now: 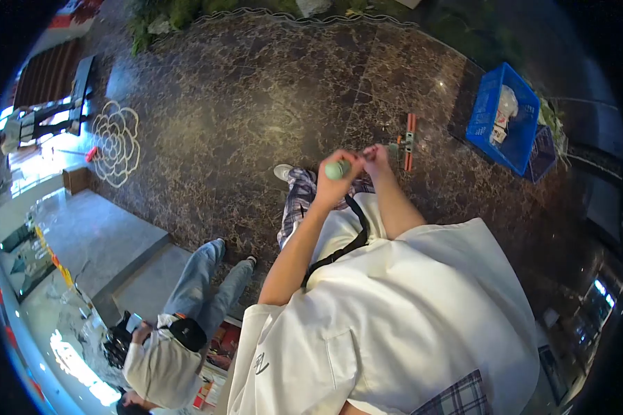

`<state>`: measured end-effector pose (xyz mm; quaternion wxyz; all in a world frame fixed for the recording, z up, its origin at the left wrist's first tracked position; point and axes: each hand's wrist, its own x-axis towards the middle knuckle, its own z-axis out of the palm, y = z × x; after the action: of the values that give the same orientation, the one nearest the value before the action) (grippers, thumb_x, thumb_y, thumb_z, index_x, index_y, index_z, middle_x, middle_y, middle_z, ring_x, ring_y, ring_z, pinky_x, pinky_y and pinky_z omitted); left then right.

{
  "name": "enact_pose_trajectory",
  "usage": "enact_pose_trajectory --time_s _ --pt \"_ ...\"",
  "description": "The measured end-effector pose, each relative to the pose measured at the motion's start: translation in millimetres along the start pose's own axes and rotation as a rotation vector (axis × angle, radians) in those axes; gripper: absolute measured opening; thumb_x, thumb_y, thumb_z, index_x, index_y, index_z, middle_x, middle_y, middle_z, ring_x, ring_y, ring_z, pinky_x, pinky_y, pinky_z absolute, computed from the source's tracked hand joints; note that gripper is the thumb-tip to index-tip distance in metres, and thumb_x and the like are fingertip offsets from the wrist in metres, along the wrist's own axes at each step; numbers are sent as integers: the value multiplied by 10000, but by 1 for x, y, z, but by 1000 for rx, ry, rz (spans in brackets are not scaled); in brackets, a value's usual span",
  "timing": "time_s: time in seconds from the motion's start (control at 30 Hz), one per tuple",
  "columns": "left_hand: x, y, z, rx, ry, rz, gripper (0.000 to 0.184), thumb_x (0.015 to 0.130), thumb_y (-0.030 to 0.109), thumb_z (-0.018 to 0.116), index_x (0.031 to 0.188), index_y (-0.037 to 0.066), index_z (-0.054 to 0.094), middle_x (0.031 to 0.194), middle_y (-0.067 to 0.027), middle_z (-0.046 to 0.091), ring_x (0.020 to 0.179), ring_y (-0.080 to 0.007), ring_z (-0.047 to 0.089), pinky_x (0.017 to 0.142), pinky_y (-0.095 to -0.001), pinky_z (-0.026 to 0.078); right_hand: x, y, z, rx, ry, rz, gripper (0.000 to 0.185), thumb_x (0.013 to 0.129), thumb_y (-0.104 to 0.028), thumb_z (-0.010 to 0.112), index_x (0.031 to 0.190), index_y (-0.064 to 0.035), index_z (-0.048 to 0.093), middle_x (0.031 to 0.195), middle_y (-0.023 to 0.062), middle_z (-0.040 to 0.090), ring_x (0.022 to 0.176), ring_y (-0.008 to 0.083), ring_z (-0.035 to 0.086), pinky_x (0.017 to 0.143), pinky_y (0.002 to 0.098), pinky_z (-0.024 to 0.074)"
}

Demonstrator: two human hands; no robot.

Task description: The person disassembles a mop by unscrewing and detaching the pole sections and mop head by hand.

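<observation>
My left hand (333, 181) is closed around a pale green object with a rounded end (337, 169); its kind cannot be made out. Close beside it, my right hand (376, 160) has its fingers pinched together, and the fingertips of both hands almost meet. Whatever lies between the right fingers is too small and blurred to name. Just beyond the right hand, a long orange-red bar with a grey middle fitting (410, 142) appears over the dark marbled floor (256, 117).
A blue plastic crate (488, 104) with white items inside stands at the right, beside a dark purple basket (543, 153). Another person (163, 366) is at the lower left, near a grey counter (104, 228). Greenery (163, 17) lines the far edge.
</observation>
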<state>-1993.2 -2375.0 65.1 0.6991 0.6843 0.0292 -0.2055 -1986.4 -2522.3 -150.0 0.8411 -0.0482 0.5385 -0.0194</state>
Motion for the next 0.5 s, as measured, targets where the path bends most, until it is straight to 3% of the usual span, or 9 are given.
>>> enact_pose_trajectory --time_s 0.07,0.13,0.23,0.27,0.33,0.4,0.5 --pt "21 15 -11 -44 122 -32 150 805 88 698 762 64 557 794 -17 628 748 -58 529 653 -213 420 38 28 13 16 -27 -11 151 834 -47 423 693 -84 386 618 41 406 510 181 413 493 280 404" --pt "38 9 -35 -18 111 -46 129 814 112 694 849 53 585 827 -24 634 784 -74 554 681 -225 442 100 60 16 24 -66 5 128 828 -17 429 711 -63 407 635 50 434 503 187 414 489 277 410" --pt "41 5 -74 -113 108 122 271 834 91 651 1080 24 557 943 -67 625 927 -154 597 844 -298 475 69 69 49 -64 -23 -46 109 832 -54 455 726 -64 431 661 56 459 540 193 442 516 288 429" --pt "36 4 -99 -136 131 135 271 834 91 651 1080 24 557 943 -67 625 927 -154 597 844 -298 475 63 70 54 -106 -16 -48 105 833 -66 464 731 -64 440 670 58 467 552 195 451 525 292 435" --pt "15 -36 -161 193 -38 -73 236 852 107 624 1064 21 567 930 -68 626 910 -160 599 824 -297 480 56 71 58 -195 -6 -46 101 835 -91 481 741 -65 456 687 62 483 577 199 470 544 299 447" --pt "-24 -89 -217 142 179 -168 217 870 130 603 1056 22 575 907 -61 637 866 -145 608 760 -266 494 56 70 58 -283 6 -41 103 837 -116 498 751 -66 473 705 66 499 602 203 488 562 307 460" --pt "-127 -186 -299 -122 700 -347 196 889 150 579 1046 34 588 851 -53 655 751 -129 624 638 -260 504 55 63 65 -406 25 -25 117 841 -152 523 766 -67 497 731 73 524 639 209 516 590 318 479"
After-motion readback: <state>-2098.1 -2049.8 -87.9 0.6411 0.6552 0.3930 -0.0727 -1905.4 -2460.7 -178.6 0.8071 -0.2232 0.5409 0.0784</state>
